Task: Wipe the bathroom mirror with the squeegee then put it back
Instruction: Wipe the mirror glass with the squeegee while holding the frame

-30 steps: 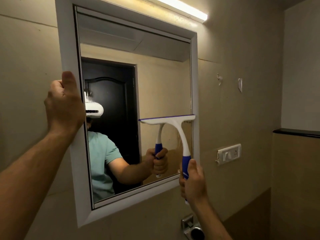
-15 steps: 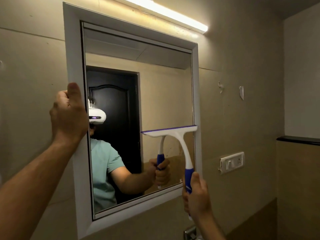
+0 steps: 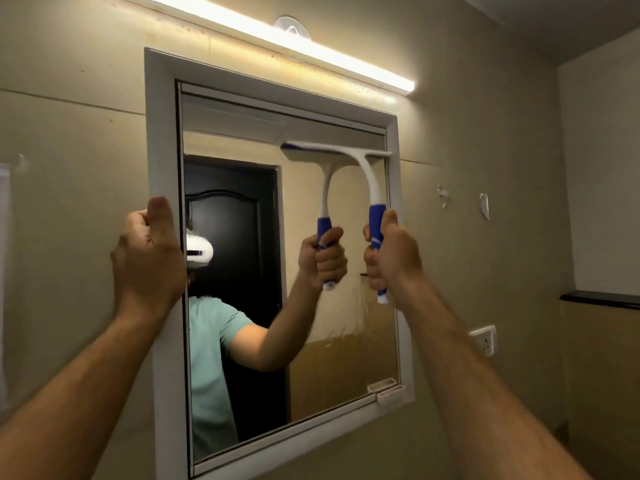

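The mirror [image 3: 332,306] frame is clasped at its left edge by the left hand [image 3: 147,261]. High at the glass's right side, the squeegee [image 3: 367,178] is gripped firmly by the right hand [image 3: 391,258]. Wiping is underway; a steady downward pull is probably called for next.

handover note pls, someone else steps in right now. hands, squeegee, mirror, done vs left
Left hand: gripping the mirror frame at its left edge, steadying it.
Right hand: closed on the squeegee handle; blade against the mirror near its upper right.
Done: can't tell how much glass is wiped; smears show low on the right side.
Left: pull the stroke down, cover the remaining glass, then put the squeegee back; its storage spot isn't visible.
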`<move>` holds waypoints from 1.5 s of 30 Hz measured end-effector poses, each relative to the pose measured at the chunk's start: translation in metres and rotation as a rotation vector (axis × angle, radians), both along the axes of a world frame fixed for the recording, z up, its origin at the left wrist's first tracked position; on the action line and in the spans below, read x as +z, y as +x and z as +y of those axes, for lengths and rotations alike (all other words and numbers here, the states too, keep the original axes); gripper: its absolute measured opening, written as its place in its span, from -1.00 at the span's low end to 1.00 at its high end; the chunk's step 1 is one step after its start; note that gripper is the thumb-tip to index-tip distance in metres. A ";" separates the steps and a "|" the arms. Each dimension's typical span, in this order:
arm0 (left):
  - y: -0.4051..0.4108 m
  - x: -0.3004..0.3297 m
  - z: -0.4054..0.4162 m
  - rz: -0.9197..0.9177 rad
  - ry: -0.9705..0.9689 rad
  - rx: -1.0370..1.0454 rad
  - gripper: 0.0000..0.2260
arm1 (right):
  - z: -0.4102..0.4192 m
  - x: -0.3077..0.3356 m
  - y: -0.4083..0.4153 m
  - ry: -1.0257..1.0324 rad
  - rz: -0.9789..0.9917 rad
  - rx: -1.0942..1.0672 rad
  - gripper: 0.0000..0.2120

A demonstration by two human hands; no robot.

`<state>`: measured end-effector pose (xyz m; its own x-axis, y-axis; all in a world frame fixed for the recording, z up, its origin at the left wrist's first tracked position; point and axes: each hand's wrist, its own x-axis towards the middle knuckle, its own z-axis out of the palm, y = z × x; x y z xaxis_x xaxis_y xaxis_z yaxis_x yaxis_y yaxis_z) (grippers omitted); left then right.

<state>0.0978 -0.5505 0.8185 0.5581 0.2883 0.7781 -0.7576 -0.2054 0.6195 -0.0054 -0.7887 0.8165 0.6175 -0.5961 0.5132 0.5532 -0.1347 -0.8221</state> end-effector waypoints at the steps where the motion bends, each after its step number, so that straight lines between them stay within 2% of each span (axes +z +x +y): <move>1: 0.000 0.000 0.000 -0.004 -0.005 -0.003 -0.59 | 0.002 0.010 0.000 0.008 -0.009 0.022 -0.58; 6: 0.003 0.000 0.002 -0.018 -0.010 -0.002 -0.56 | 0.008 0.014 0.001 0.038 -0.035 0.091 -0.59; 13: 0.007 -0.001 0.004 -0.022 0.000 -0.032 -0.48 | 0.010 -0.108 -0.002 0.063 0.035 -0.002 -0.54; 17: 0.006 -0.001 0.003 -0.018 -0.002 -0.034 -0.46 | 0.020 -0.158 -0.014 0.173 0.108 0.069 -0.53; 20: 0.005 -0.001 0.002 -0.018 -0.003 -0.031 -0.45 | 0.021 -0.151 -0.016 0.149 0.126 0.072 -0.55; 26: 0.000 0.000 0.002 0.005 -0.001 -0.010 -0.50 | 0.009 -0.087 -0.014 0.031 0.071 0.046 -0.56; 29: -0.001 0.001 0.001 -0.006 0.009 0.005 -0.55 | 0.009 -0.103 -0.013 0.026 0.096 0.022 -0.54; 32: -0.002 0.001 0.000 -0.012 0.013 0.040 -0.64 | 0.011 -0.151 -0.015 0.057 0.121 -0.004 -0.54; 36: -0.003 0.001 0.000 0.016 0.028 0.041 -0.58 | 0.022 -0.198 -0.022 0.134 0.173 0.030 -0.53; 45: -0.002 0.002 0.000 0.054 0.015 0.026 -0.66 | 0.007 -0.148 -0.030 0.057 0.166 0.113 -0.57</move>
